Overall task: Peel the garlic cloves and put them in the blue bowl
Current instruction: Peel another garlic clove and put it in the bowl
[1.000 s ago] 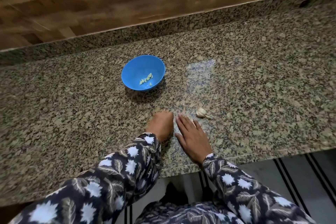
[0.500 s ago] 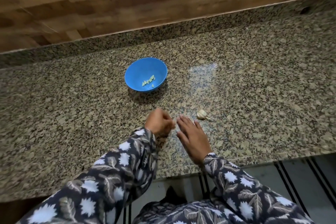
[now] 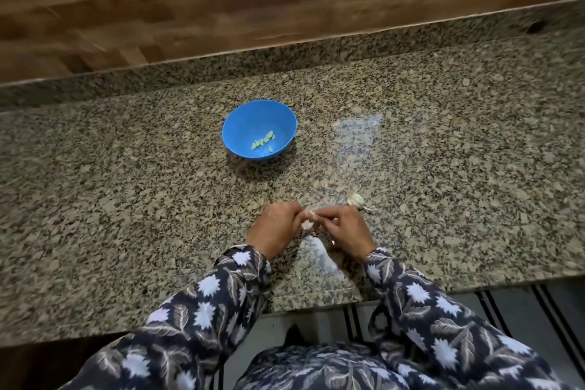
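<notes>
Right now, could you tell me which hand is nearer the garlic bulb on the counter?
Right. The right hand sits just in front of the garlic bulb; the left hand, sharing a clove with it, is farther left.

The bowl (image 3: 240, 136) is blue, counter (image 3: 126, 184) speckled, sleeves (image 3: 221, 301) navy with white leaves.

Head-worn camera looks steeply down, close over left hand (image 3: 278, 228), right hand (image 3: 346, 229) and counter (image 3: 126, 199).

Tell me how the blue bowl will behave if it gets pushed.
The blue bowl looks like thin plastic holding only a few cloves, so probably light. On the polished granite counter it would likely slide rather than tip; its wide, low shape looks stable.
</notes>
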### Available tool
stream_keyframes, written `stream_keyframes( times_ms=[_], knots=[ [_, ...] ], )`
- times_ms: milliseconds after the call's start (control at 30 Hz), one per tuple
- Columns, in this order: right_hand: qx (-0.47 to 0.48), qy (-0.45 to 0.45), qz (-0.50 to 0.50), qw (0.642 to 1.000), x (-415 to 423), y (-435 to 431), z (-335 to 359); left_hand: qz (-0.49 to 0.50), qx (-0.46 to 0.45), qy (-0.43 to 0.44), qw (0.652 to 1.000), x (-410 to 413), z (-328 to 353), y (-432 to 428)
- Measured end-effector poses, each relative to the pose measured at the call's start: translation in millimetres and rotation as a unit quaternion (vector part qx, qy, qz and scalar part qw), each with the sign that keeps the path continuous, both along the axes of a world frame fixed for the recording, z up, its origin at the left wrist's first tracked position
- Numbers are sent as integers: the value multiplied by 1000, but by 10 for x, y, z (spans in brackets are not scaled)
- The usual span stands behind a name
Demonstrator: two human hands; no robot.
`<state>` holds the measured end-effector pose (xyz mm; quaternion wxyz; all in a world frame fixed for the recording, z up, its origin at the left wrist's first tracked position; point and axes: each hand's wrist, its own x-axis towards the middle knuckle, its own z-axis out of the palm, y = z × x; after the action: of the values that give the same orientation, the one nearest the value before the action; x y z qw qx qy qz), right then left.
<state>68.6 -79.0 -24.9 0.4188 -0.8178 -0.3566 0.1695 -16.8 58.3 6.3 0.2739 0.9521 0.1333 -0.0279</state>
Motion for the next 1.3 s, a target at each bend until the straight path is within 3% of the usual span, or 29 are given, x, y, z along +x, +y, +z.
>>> stream_keyframes(
  times_ms=[33, 67, 100, 167, 200, 233, 267, 300, 333, 400, 467, 533, 600, 667, 733, 767, 867, 1200, 1300],
  knots=[
    [4, -39, 11, 999, 11, -1, 14, -5, -12, 12, 1000, -3, -3, -9],
    [7, -75, 24, 997, 23, 0, 19, 16, -87, 26, 996, -5, -15, -11],
    [11, -104, 33, 994, 31, 2, 23, 62, -216, 42, 974, -3, -18, 7],
    [14, -154, 42, 987, 58, 12, 32, 156, -471, 74, 865, 7, -4, 51],
    [12, -176, 51, 983, 69, 20, 33, 181, -547, 89, 812, 5, -13, 80],
    [4, -190, 63, 980, 77, 32, 25, 192, -588, 100, 779, -4, -34, 102],
    [-8, -190, 72, 979, 79, 50, 37, 192, -599, 102, 771, -10, -55, 106],
    [-25, -162, 75, 984, 79, 72, 51, 177, -567, 91, 799, -21, -72, 99],
    [-35, -88, 73, 993, 80, 90, 68, 153, -486, 70, 858, -30, -85, 92],
    [10, 171, 55, 984, 79, 104, 144, 67, -257, 11, 964, -49, -97, 91],
    [73, 368, 20, 927, 53, 111, 195, -1, -144, -22, 989, -39, -60, 77],
    [91, 420, -10, 903, 29, 116, 187, -11, -138, -39, 990, -30, -25, 89],
    [69, 364, -17, 929, 18, 133, 157, -6, -141, -22, 990, -23, -25, 119],
    [-10, 207, 5, 978, 41, 132, 97, -8, -132, 9, 991, -28, -58, 147],
    [-88, 74, 35, 993, 43, 124, 53, -15, -122, 35, 992, -35, -78, 161],
    [-98, 52, 40, 993, 44, 112, 47, -21, -118, 45, 992, -35, -79, 165],
    [-117, 23, 49, 992, 30, 77, 76, -43, -76, 51, 995, -21, -55, 154],
    [-144, -31, 15, 989, 61, 75, 86, -5, -118, 5, 993, 1, -63, 145],
    [-192, -47, 7, 980, 67, 11, 44, 37, -139, -23, 989, -21, -69, 131]
  ],
)
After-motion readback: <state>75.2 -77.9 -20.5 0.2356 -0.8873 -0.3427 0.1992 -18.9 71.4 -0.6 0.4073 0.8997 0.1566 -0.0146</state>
